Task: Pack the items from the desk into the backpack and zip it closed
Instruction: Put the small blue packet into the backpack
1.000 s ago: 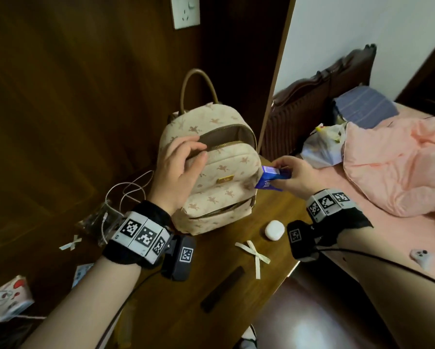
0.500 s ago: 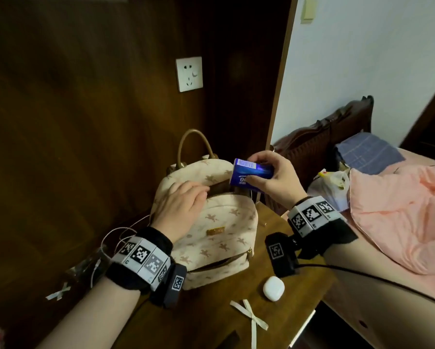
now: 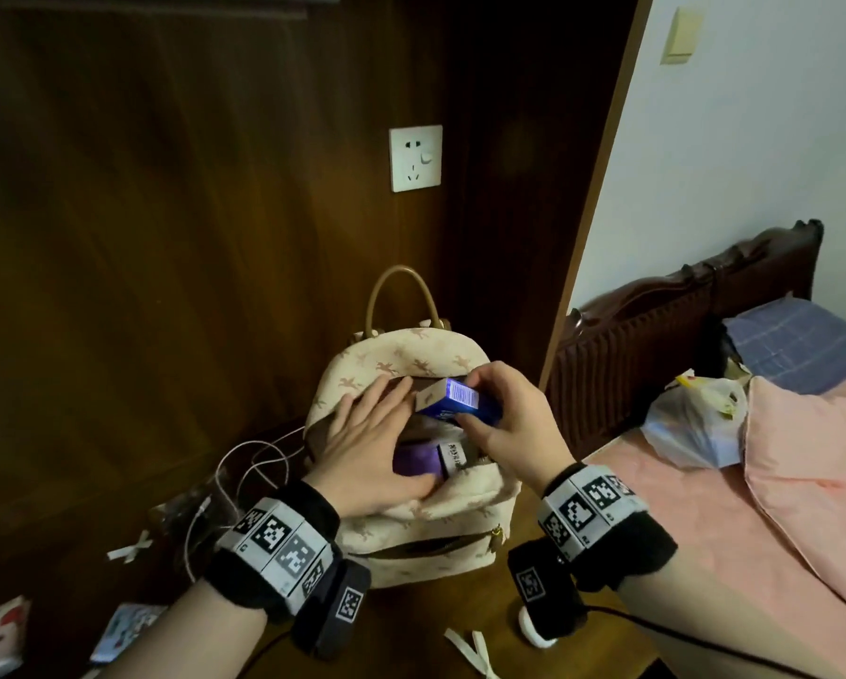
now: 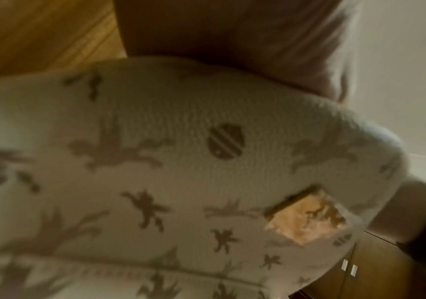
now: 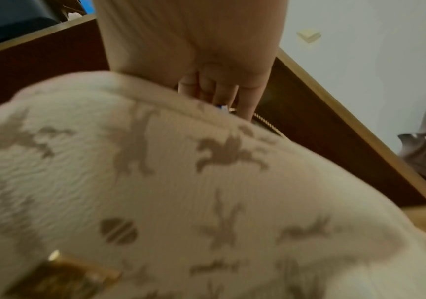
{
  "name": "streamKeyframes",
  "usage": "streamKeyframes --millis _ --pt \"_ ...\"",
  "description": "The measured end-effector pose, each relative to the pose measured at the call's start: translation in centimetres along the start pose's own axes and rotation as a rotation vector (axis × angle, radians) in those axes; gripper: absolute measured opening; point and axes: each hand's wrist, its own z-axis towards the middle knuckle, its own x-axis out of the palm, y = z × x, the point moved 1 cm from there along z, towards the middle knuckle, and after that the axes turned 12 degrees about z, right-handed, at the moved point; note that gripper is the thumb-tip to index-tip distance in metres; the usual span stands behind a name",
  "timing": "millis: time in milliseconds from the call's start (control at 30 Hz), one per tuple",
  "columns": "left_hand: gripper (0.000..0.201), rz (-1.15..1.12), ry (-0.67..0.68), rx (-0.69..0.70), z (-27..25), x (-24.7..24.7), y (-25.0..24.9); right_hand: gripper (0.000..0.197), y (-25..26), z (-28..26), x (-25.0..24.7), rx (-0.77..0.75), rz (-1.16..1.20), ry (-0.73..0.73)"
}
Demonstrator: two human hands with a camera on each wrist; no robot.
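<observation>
- Risk: blue box point(image 3: 460, 403) sits tilted over the backpack point(image 3: 406, 487) mouth and could snag on the zipper edge or jam on the purple item point(image 3: 418, 460) already inside.
- Risk: if the flap slips back, the opening narrows and the box is blocked.
- Right hand point(image 3: 509, 423): fingers curled, pinching the box at the opening.
- Left hand point(image 3: 367, 458): fingers fairly straight and spread, pressing the front flap down.
- Backpack stands upright on the table point(image 3: 411, 629), main compartment unzipped; white case point(image 3: 533, 634) not yet packed.

Backpack point(image 3: 411, 521) upright on desk point(image 3: 411, 629); box point(image 3: 455, 401) over its opening; bed point(image 3: 705, 507) right.
</observation>
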Motion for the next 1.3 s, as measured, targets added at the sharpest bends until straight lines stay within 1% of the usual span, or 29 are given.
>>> streamKeyframes --millis 133,233,300,400,533,667,800,933,967,1033,1100,1200,1267,1300 --pt "0.119 -0.019 0.004 0.014 -0.1 0.8 -0.3 0.030 -2.4 -2.5 0.7 0.036 -0.022 0.011" --pt "0.133 -0.002 0.003 0.027 0.1 1.2 -0.3 0.031 -4.4 -3.6 0.6 0.086 -0.038 -0.036" --pt "0.134 0.025 0.018 0.028 0.2 1.3 -0.4 0.029 -5.0 -4.2 0.6 0.115 -0.031 -0.060" --pt "0.139 0.095 0.115 0.012 0.5 1.7 -0.8 0.025 -5.2 -4.7 0.8 0.078 -0.020 -0.061" --pt "0.140 0.193 0.249 -0.006 1.0 2.0 -1.4 0.026 -4.7 -4.7 1.3 0.002 -0.019 -0.042" --pt "0.138 0.198 0.336 -0.043 1.6 1.7 -1.6 0.027 -4.5 -3.6 1.4 -0.039 -0.037 -0.087" --pt "0.141 0.160 0.436 -0.088 1.4 2.2 -1.4 0.025 -4.9 -2.1 0.9 -0.033 -0.030 -0.133" --pt "0.140 0.121 0.404 -0.070 1.0 2.7 -1.3 0.024 -5.5 -1.1 0.7 -0.043 -0.092 -0.157" --pt "0.137 0.107 0.398 -0.068 0.9 2.7 -1.2 0.024 -5.6 -0.9 0.6 -0.040 -0.114 -0.164" --pt "0.125 0.075 0.379 -0.081 0.8 2.4 -1.1 0.024 -5.7 -0.6 0.7 -0.023 -0.163 -0.174" --pt "0.121 0.066 0.353 -0.088 0.8 2.3 -1.0 0.027 -5.5 -0.4 1.1 -0.016 -0.249 -0.167" --pt "0.117 0.064 0.351 -0.070 1.1 2.6 -1.0 0.029 -4.7 0.0 2.4 -0.090 -0.377 -0.107" --pt "0.115 0.059 0.359 -0.053 1.3 2.7 -0.9 0.028 -4.3 0.5 3.2 -0.144 -0.420 -0.072" --pt "0.113 0.051 0.355 -0.052 1.3 2.6 -0.9 0.028 -4.3 0.7 3.4 -0.149 -0.424 -0.077"
